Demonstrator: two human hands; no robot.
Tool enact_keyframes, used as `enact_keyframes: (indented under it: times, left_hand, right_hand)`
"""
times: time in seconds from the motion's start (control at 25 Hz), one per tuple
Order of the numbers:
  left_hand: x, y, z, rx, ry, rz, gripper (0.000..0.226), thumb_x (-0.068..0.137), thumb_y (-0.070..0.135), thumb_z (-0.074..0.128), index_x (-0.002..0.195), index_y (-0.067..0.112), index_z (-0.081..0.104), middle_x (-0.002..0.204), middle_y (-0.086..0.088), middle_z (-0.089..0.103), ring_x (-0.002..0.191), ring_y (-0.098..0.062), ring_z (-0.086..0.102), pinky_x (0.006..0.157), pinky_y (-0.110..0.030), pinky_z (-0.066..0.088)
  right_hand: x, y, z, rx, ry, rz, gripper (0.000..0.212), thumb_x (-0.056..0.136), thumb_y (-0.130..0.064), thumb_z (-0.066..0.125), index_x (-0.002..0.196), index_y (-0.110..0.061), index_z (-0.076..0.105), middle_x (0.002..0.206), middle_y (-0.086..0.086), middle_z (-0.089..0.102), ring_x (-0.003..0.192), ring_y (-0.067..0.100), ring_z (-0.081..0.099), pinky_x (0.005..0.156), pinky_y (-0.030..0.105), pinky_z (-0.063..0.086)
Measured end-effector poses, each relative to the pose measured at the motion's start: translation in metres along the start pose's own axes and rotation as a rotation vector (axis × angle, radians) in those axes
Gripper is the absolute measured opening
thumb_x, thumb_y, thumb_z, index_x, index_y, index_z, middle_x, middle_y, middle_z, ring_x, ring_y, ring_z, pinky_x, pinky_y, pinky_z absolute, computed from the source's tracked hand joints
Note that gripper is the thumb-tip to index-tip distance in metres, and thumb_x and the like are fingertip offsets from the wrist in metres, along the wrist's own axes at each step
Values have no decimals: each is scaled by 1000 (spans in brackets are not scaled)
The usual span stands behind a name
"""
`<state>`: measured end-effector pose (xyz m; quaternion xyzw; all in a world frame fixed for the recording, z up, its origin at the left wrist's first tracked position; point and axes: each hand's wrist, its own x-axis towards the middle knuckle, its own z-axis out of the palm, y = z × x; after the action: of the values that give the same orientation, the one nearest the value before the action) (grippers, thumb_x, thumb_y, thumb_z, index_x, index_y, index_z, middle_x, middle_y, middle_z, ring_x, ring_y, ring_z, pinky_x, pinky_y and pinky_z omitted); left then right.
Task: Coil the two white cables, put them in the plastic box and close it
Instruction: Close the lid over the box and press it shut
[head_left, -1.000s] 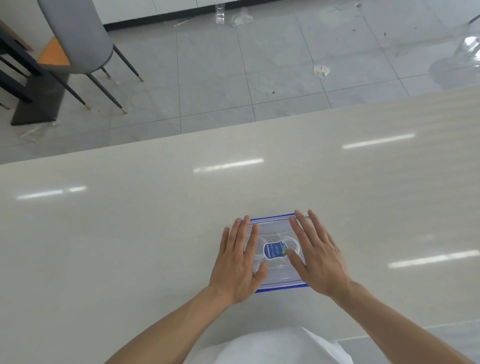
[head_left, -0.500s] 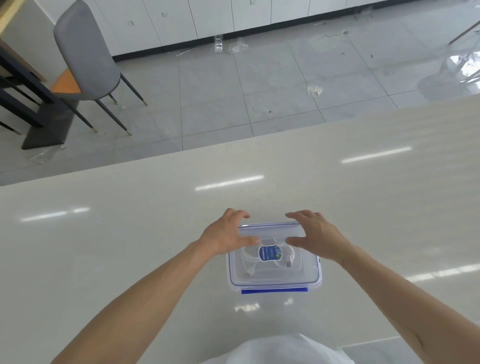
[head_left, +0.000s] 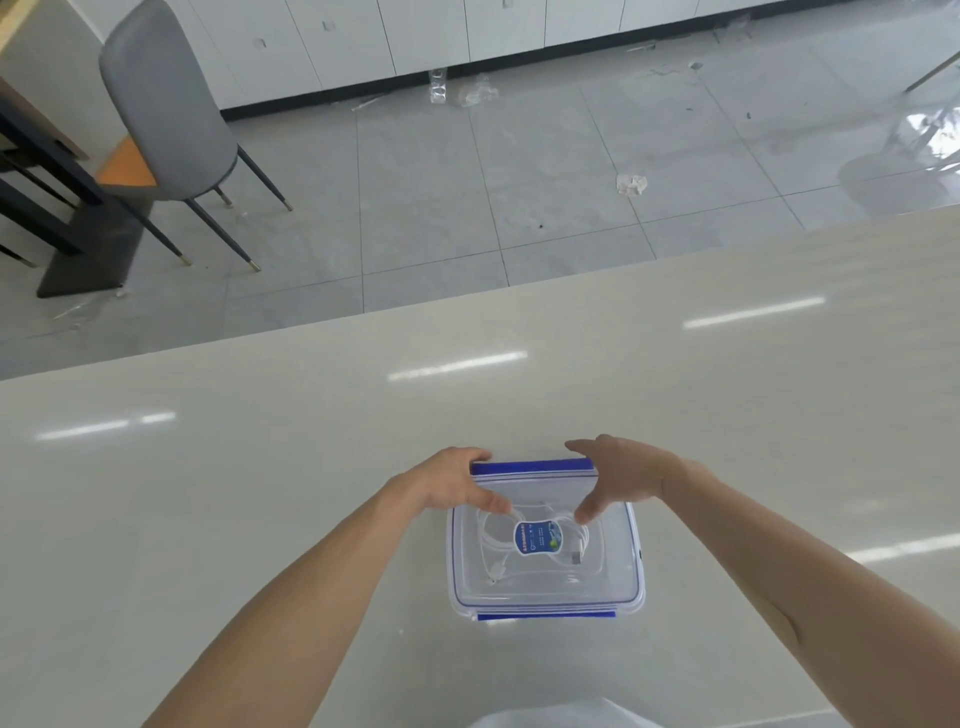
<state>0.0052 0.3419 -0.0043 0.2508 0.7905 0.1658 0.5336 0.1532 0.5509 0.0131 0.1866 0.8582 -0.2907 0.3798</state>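
Observation:
A clear plastic box (head_left: 545, 597) with blue-edged lid sits on the pale table near me. The lid (head_left: 613, 551) lies on top, with a blue label in its middle. Through it I see the coiled white cables (head_left: 493, 540) inside. The far blue latch flap (head_left: 532, 469) stands raised at the box's far edge. My left hand (head_left: 447, 486) grips the flap's left end, thumb on the lid. My right hand (head_left: 618, 478) grips its right end, thumb pressing the lid. The near blue latch (head_left: 545, 617) is folded down.
The glossy white table (head_left: 260, 519) ends at a far edge, beyond which is grey tiled floor with scraps of litter. A grey chair (head_left: 166, 119) and dark table legs stand far left. White cabinets line the back wall.
Both hands left the flat press on the lid and reached to the box's far side, where they now hold the raised far latch flap. The view tilted up.

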Motion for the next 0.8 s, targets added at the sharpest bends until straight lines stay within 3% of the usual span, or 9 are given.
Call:
enact_keyframes:
  times: [0.12,0.24,0.32,0.52,0.68,0.8]
  left_hand:
    - [-9,-1,10,-15,138,81,89,67,39,90,143,17,48,138,-2,56,120,-20,55,102,-30,44]
    - [-19,-2,20,10,251,139,69,70,42,86,130,23,58,122,-1,59,107,-17,58,89,-25,43]
    - [-24,-4,26,55,294,153,63,75,45,81,130,24,58,121,0,57,111,-18,58,91,-26,44]
    - [-32,-11,47,317,487,231,66,90,52,60,146,22,42,147,6,46,134,-15,44,111,-33,37]
    - [-31,-10,76,355,642,246,67,90,56,43,147,21,36,147,4,43,137,-15,36,110,-34,36]
    - [-25,-9,90,383,747,235,69,87,64,38,142,23,39,138,4,46,130,-17,40,101,-34,45]
  right_hand:
    - [-13,-2,10,-15,147,-34,101,71,-47,83,154,-26,28,142,3,43,121,26,54,98,37,45]
    - [-28,-2,24,-6,273,-92,85,80,-44,77,151,-28,33,142,1,42,120,23,53,93,34,45]
    - [-35,0,36,-30,350,-114,76,87,-45,69,151,-29,31,146,-1,40,126,22,48,98,35,45]
    - [-39,1,65,-130,503,-123,70,94,-46,49,155,-22,24,153,-2,38,147,25,28,118,44,29]
    - [-28,-21,90,-85,783,-115,60,89,-40,54,142,-12,48,128,9,57,120,33,53,104,44,45]
    - [-20,-25,101,-73,889,-56,54,93,-49,50,134,-13,56,122,7,58,111,30,56,96,43,48]
